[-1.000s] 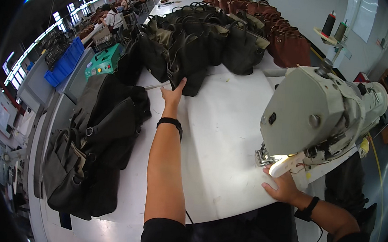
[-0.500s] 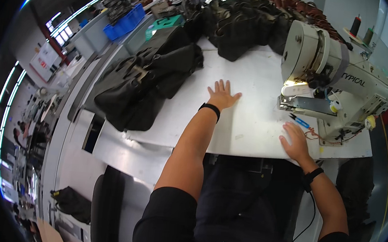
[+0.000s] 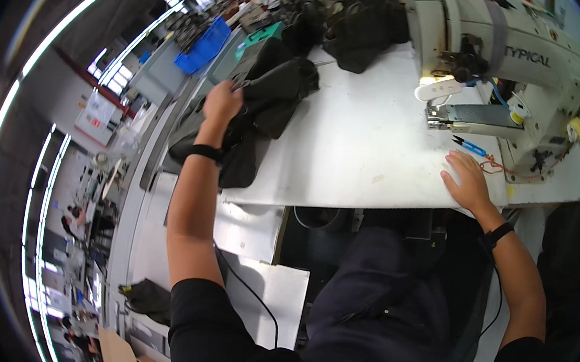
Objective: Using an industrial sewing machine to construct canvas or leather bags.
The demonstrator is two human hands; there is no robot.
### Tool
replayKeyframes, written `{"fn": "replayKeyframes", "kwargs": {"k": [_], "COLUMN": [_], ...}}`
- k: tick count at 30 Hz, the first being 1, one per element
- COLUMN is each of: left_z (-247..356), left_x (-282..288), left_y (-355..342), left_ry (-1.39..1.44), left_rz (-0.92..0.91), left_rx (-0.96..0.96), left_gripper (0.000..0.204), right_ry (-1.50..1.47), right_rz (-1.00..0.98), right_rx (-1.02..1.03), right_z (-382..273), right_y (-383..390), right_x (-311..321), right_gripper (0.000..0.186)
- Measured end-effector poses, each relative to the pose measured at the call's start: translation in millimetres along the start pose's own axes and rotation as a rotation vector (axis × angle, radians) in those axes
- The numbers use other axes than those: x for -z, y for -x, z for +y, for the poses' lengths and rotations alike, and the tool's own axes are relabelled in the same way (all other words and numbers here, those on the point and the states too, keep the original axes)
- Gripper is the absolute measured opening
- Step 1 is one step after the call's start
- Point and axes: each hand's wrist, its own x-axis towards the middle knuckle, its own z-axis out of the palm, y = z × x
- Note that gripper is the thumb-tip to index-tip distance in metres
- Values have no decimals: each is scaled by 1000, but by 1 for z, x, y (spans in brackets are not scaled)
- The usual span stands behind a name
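My left hand [image 3: 222, 103] is closed on the upper part of a dark grey-green bag [image 3: 280, 101], which lies at the left end of the white sewing table [image 3: 355, 145]. The fingertips are partly hidden against the bag. At the table's near right edge, my right hand [image 3: 467, 181] rests flat with its fingers stretched out and nothing in it. Just beyond those fingers lie blue thread snips [image 3: 472, 148] with an orange cord [image 3: 493, 164]. A cream sewing machine [image 3: 521, 56] stands above them, its narrow arm [image 3: 478, 116] reaching left over the tabletop.
More dark bags [image 3: 362, 29] are heaped at the table's far end. Beyond the left side stand a blue crate [image 3: 204, 48] and a green bin [image 3: 261, 35]. Another dark bag [image 3: 147, 299] lies lower left. A black cable [image 3: 256, 295] hangs near my left arm. People work in the background.
My left hand has left the bare tabletop, moved left and taken hold of the dark bag. The right hand stays on the table near the snips. The view has shifted.
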Motion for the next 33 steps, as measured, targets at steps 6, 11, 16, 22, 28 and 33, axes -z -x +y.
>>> {"fn": "replayKeyframes", "kwargs": {"k": [6, 11, 16, 22, 28, 33], "left_z": [-110, -110, -60, 50, 112, 162], "left_x": [-43, -28, 90, 168, 136, 29], "left_y": [-47, -49, -49, 25, 70, 92], "left_ry": [-137, -74, 138, 377, 518, 397], "left_rz": [-365, -27, 448, 627, 436, 40], "left_rx": [328, 371, 305, -340, -570, -797], "left_gripper": [43, 46, 61, 36, 19, 10], "right_ry": [-38, -28, -10, 37, 32, 49], "right_rz": [15, 2, 27, 3, -50, 31], "right_rx": [10, 2, 44, 8, -53, -20], "right_z": [-2, -4, -2, 0, 7, 10], "right_y": [0, -2, 0, 3, 6, 7], "right_x": [5, 6, 3, -2, -8, -13], "right_gripper": [35, 34, 33, 34, 33, 31]}}
